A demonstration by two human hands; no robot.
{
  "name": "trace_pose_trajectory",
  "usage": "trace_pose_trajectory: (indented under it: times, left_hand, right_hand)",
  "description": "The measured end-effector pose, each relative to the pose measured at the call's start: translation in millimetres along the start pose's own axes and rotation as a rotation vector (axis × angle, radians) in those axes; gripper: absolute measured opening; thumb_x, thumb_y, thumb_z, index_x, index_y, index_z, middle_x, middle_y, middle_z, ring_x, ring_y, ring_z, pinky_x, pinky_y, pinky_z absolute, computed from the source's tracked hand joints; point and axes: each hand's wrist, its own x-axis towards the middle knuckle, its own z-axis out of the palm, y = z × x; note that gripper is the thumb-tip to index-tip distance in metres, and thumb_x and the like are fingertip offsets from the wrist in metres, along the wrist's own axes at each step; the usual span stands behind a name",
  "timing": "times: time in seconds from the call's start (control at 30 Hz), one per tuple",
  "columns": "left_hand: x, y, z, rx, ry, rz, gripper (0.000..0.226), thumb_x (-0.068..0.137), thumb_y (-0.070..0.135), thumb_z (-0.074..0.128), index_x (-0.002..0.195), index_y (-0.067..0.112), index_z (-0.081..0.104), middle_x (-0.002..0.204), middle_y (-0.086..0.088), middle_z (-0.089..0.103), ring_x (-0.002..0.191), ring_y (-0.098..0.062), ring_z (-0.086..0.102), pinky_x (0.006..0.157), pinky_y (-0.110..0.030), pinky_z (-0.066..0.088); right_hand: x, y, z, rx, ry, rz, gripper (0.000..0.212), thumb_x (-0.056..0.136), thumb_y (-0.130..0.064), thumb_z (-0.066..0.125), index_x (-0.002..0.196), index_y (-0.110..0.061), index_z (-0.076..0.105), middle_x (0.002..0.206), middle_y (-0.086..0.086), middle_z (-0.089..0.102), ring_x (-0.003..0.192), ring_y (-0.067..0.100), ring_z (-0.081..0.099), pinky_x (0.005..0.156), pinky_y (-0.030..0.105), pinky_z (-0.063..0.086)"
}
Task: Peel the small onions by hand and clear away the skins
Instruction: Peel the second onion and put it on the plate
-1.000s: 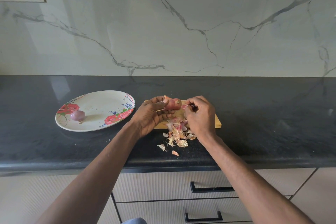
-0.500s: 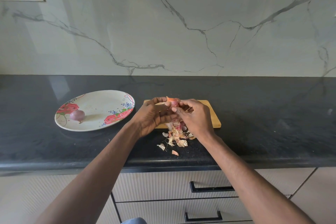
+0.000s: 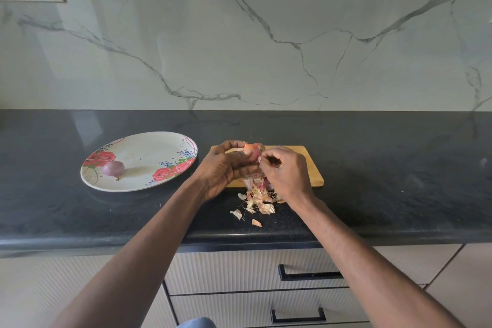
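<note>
**Onion half-peeled above the board**

While the left hand (image 3: 223, 165) holds the onion (image 3: 253, 150) in curled fingers just above the board (image 3: 306, 165), the right hand (image 3: 285, 168) pinches at the skin on the side of the onion nearest it, thumb and forefinger drawn together, the other fingers curled beneath. Whether a strip of skin is actually caught in that pinch is too small to tell.

The likely trouble is slip: the onion is small and smooth where bared, so a hard tug from the right could pull it out of the left fingers and send it rolling over the counter (image 3: 372, 194). A dry strip may also tear short and leave patches behind. Loose skins (image 3: 259, 194) lie directly below the grip, spilling off the board's near edge, and some could drift to the floor.

Both forearms reach forward and converge, wrists slightly raised, palms turned inward. A peeled onion (image 3: 114, 168) sits on the plate (image 3: 149, 149), well left of the grip.
</note>
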Motion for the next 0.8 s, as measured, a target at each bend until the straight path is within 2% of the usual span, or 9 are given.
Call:
trace_pose_trajectory:
  times: [0.13, 0.2, 0.3, 0.37, 0.43, 0.53, 0.7, 0.8]
  left_hand:
    - [0.1, -1.1, 3.2, 0.037, 0.014, 0.007, 0.032, 0.095, -0.003, 0.059, 0.125, -0.002, 0.051, 0.097, -0.02, 0.073, 0.083, -0.029, 0.074, 0.074, -0.039, 0.064]
    - [0.8, -0.9, 3.9, 0.017, 0.022, 0.0, 0.027, 0.097, -0.002, 0.056, 0.124, -0.003, 0.051, 0.097, -0.02, 0.073, 0.082, -0.029, 0.074, 0.069, -0.036, 0.063]
    - [1.3, -0.7, 4.2, 0.016, 0.003, -0.024, 0.021, 0.1, -0.001, 0.049, 0.121, -0.003, 0.054, 0.098, -0.02, 0.073, 0.083, -0.029, 0.074, 0.07, -0.033, 0.062]
    - [0.4, -0.7, 4.5, 0.027, -0.014, -0.024, 0.021, 0.098, 0.002, 0.054, 0.118, -0.002, 0.056, 0.099, -0.018, 0.072, 0.083, -0.027, 0.073, 0.071, -0.033, 0.062]
    - [-0.6, -0.9, 4.7, 0.051, -0.02, -0.004, 0.03, 0.089, 0.005, 0.066, 0.116, -0.002, 0.057, 0.098, -0.018, 0.072, 0.083, -0.026, 0.073, 0.073, -0.035, 0.063]
    - [0.1, -1.1, 2.7, 0.058, -0.007, 0.019, 0.031, 0.088, 0.001, 0.065, 0.118, -0.003, 0.058, 0.102, -0.02, 0.07, 0.086, -0.027, 0.073, 0.08, -0.038, 0.063]
    - [-0.4, 0.2, 5.7, -0.025, 0.029, 0.014, 0.033, 0.095, -0.005, 0.056, 0.128, -0.002, 0.051, 0.102, -0.022, 0.069, 0.079, -0.029, 0.074, 0.073, -0.038, 0.064]
    - [-1.4, 1.3, 6.0, -0.031, 0.02, -0.006, 0.035, 0.096, -0.007, 0.054, 0.13, 0.0, 0.05, 0.108, -0.025, 0.067, 0.083, -0.032, 0.074, 0.071, -0.038, 0.064]
  right_hand:
    - [1.3, 1.4, 1.0, 0.02, 0.015, 0.042, 0.005, 0.086, -0.005, 0.072, 0.082, -0.005, 0.073, 0.079, 0.001, 0.071, 0.072, 0.015, 0.065, 0.066, 0.04, 0.057]
    - [1.2, 0.3, 0.3, 0.041, 0.023, 0.057, 0.006, 0.087, -0.006, 0.072, 0.082, -0.004, 0.072, 0.078, 0.001, 0.07, 0.071, 0.016, 0.064, 0.065, 0.039, 0.057]
    - [0.9, -0.9, -0.1, 0.071, 0.004, 0.063, 0.004, 0.088, -0.006, 0.071, 0.084, -0.005, 0.072, 0.08, 0.0, 0.07, 0.073, 0.013, 0.064, 0.067, 0.037, 0.057]
    - [0.7, -1.3, -0.8, 0.087, -0.011, 0.066, 0.004, 0.088, -0.005, 0.071, 0.085, -0.005, 0.072, 0.081, 0.0, 0.07, 0.074, 0.012, 0.064, 0.068, 0.035, 0.057]
    - [-0.1, -2.0, -1.6, 0.099, -0.017, 0.079, 0.005, 0.088, -0.005, 0.07, 0.084, -0.005, 0.071, 0.08, 0.0, 0.069, 0.074, 0.013, 0.064, 0.069, 0.034, 0.057]
    - [0.5, -4.1, -2.0, 0.12, -0.007, 0.12, 0.006, 0.089, -0.006, 0.07, 0.083, -0.006, 0.071, 0.078, -0.003, 0.068, 0.074, 0.012, 0.064, 0.067, 0.029, 0.057]
    - [2.4, -5.7, -2.6, 0.168, 0.017, 0.183, 0.006, 0.088, -0.007, 0.072, 0.083, -0.009, 0.07, 0.075, -0.008, 0.067, 0.069, 0.001, 0.061, 0.06, 0.015, 0.052]
    - [2.0, -5.8, -3.2, 0.17, 0.012, 0.197, 0.006, 0.088, -0.007, 0.072, 0.083, -0.009, 0.07, 0.075, -0.008, 0.066, 0.069, -0.001, 0.06, 0.06, 0.013, 0.051]
